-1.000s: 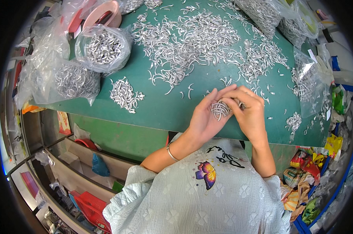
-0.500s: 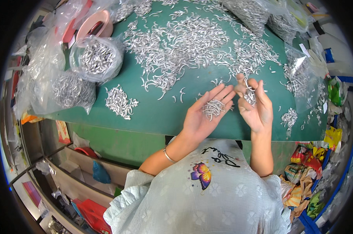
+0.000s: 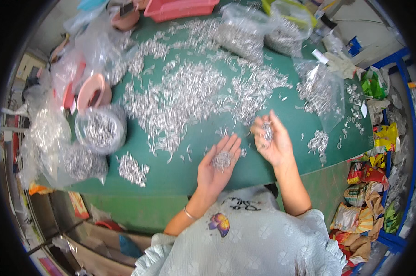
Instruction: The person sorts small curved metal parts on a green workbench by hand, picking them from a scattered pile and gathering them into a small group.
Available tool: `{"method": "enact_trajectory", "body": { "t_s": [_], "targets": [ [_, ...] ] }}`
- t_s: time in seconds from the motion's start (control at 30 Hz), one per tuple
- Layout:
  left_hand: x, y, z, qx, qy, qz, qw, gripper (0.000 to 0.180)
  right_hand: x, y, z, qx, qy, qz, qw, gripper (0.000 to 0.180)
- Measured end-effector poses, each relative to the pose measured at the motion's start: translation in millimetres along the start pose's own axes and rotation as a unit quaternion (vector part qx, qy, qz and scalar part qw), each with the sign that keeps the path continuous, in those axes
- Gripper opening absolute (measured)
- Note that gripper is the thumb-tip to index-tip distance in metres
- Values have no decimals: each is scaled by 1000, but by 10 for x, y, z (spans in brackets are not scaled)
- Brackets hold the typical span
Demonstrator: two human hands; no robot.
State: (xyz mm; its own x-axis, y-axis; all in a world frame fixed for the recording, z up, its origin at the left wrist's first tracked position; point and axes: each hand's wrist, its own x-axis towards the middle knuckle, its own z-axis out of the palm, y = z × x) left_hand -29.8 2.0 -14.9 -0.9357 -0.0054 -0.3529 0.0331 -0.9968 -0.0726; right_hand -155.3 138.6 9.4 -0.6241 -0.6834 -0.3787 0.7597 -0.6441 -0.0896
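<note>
My left hand [image 3: 210,175] is palm up near the table's front edge, fingers stretched out. A small heap of curved silver metal pieces [image 3: 222,160] rests on its palm. To its right and a little farther off, my right hand [image 3: 279,146] is raised with curled fingers around a few similar silver pieces [image 3: 267,131]. Motion blur hides how many it holds. The two hands are apart. Beyond them, a wide spread of loose curved pieces [image 3: 185,94] covers the green table [image 3: 180,172]. A few stray pieces lie beside my left fingertips.
On the left are a filled bag-lined tub [image 3: 100,129], a filled clear bag [image 3: 81,161], a pink bowl [image 3: 94,92] and a small pile [image 3: 133,169]. Filled bags [image 3: 242,34] stand at the back beside a pink tray [image 3: 180,9]. At right lie another bag [image 3: 320,89] and a small pile [image 3: 318,143].
The view has tilted up, bringing the pink tray and more of the table's far side into sight. My right hand has drawn slightly away from the left, and its fingers have shifted.
</note>
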Motion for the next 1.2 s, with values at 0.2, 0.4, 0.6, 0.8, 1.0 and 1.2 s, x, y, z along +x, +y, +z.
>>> {"method": "enact_trajectory", "body": {
  "t_s": [0.2, 0.4, 0.6, 0.8, 1.0, 1.2],
  "targets": [
    [40, -11, 37, 25, 30, 20, 999, 45, -88, -379, -30, -192, 38, -80, 977, 18],
    [74, 42, 72, 35, 41, 36, 998, 45, 263, -1129, 479, -314, 83, -154, 933, 19],
    [170, 65, 127, 22, 55, 25, 998, 42, 1389, -2473, 1261, -529, 93, -377, 755, 33],
    [211, 104, 122, 33, 66, 40, 996, 43, 1571, -2763, 1326, -826, 124, -326, 443, 51],
    [123, 161, -35, -23, 58, 33, 998, 34, 699, -1773, 852, -828, 11, -422, 369, 28],
    [40, 98, -164, -26, 26, -61, 997, 25, 74, -505, -134, -934, -24, -258, 245, 67]
  ]
}}
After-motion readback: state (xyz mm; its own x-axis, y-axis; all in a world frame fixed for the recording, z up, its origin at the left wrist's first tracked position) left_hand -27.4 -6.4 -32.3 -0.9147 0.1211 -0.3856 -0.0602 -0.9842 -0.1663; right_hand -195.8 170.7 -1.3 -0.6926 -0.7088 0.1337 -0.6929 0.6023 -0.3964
